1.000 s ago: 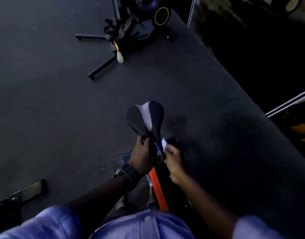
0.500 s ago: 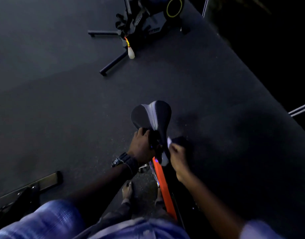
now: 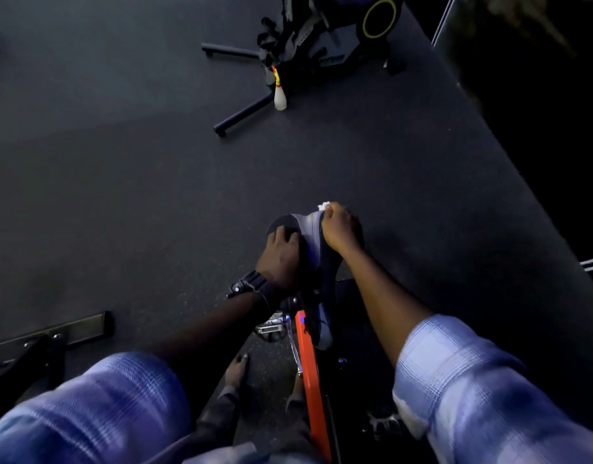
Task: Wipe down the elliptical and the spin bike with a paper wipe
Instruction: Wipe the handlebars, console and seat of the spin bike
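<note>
Gripping the spin bike saddle [image 3: 310, 242] at its left side, the left hand [image 3: 281, 254] steadied it; the right hand [image 3: 338, 229] pinched the paper wipe [image 3: 323, 205] at the saddle's far end, where the small wad could slip off the edge.

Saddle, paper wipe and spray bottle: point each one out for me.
saddle [image 3: 311, 239], head view, on the grey centre strip.
paper wipe [image 3: 322, 206], head view, on the white tuft past the fingertips.
spray bottle [image 3: 280, 98], head view, on its white body.
</note>
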Demonstrator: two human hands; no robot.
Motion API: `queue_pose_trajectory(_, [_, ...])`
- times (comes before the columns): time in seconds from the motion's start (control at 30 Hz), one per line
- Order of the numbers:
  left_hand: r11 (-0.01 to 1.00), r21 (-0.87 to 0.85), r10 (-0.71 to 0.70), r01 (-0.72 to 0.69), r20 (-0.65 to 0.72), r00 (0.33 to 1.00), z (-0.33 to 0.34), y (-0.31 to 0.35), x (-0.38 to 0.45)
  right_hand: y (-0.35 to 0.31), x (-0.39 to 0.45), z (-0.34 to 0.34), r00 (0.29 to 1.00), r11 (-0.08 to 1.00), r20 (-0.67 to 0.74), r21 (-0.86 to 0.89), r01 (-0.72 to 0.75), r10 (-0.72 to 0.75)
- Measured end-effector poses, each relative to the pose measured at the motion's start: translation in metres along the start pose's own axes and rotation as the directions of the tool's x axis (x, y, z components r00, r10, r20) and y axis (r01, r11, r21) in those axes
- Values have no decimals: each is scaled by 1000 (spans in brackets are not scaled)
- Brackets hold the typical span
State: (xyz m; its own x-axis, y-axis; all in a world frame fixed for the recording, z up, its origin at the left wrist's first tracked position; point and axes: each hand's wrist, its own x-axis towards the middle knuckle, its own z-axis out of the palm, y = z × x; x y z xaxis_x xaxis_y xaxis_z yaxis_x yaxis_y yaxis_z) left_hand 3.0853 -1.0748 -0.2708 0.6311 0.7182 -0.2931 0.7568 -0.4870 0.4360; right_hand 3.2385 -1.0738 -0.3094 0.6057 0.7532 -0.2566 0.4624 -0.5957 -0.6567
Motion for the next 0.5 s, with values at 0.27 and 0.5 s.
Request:
queue_pose_trajectory(0.27, [995, -19, 100, -101, -44, 994, 1, -19, -5, -38, 7, 15, 934, 851, 261, -405, 334, -243])
queue_pose_trajectory(0.5, [990, -85, 108, -115, -81, 991, 4, -23, -18, -41, 2, 25, 725, 725, 490, -240, 646, -484])
